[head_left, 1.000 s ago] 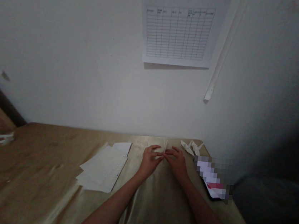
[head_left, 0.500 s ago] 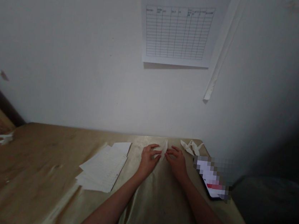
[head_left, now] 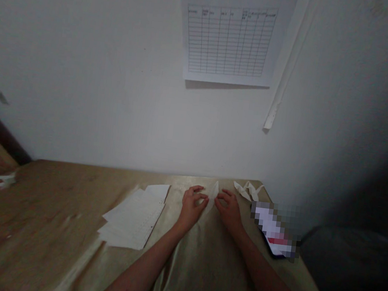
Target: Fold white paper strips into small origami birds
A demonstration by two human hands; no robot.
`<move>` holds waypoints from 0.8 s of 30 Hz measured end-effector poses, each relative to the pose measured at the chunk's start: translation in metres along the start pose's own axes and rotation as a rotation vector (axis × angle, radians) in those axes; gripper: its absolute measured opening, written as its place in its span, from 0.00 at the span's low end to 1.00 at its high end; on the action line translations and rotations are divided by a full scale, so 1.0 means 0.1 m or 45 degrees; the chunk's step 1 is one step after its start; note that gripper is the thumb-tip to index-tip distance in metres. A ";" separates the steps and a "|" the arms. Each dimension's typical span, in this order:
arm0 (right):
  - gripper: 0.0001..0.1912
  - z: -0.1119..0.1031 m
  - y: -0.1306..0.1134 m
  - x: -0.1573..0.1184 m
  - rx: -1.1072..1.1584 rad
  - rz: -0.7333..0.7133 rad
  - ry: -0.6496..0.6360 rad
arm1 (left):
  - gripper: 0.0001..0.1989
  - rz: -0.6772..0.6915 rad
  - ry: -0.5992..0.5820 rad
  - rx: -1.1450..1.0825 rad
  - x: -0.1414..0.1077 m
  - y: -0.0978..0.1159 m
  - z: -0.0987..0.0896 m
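Dim room, pale wall, and a table (head_left: 48, 222) draped in a shiny tan cloth. Both hands sit near the far edge: the left hand (head_left: 191, 208) and the right hand (head_left: 229, 211) pinch a small folded white paper piece (head_left: 212, 195) between their fingertips, fingers curled close on it; the light is poor, so the exact fold is hard to tell. Left of them lies a loose stack of white sheets (head_left: 135, 217). By the far right corner rest folded paper shapes (head_left: 247, 190), with a phone (head_left: 273, 231) along the right edge. A gridded chart (head_left: 229, 39) hangs on the wall above.
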State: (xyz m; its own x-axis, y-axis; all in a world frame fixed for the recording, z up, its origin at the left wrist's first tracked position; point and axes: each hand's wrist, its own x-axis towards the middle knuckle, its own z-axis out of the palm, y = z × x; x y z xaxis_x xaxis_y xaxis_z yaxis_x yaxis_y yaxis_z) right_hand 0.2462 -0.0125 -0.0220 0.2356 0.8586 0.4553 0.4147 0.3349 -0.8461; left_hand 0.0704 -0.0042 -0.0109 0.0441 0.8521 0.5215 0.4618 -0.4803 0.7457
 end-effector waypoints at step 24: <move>0.09 -0.03 0.01 0.00 0.011 0.060 -0.058 | 0.03 -0.051 0.007 -0.071 0.01 -0.03 -0.01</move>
State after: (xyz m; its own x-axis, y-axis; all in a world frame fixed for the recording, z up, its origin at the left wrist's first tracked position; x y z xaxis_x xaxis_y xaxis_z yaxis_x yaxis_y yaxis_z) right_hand 0.2490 -0.0132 -0.0221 0.2141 0.8902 0.4021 0.3968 0.2970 -0.8686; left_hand 0.0677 -0.0021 -0.0124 0.0215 0.8699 0.4928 0.4131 -0.4566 0.7880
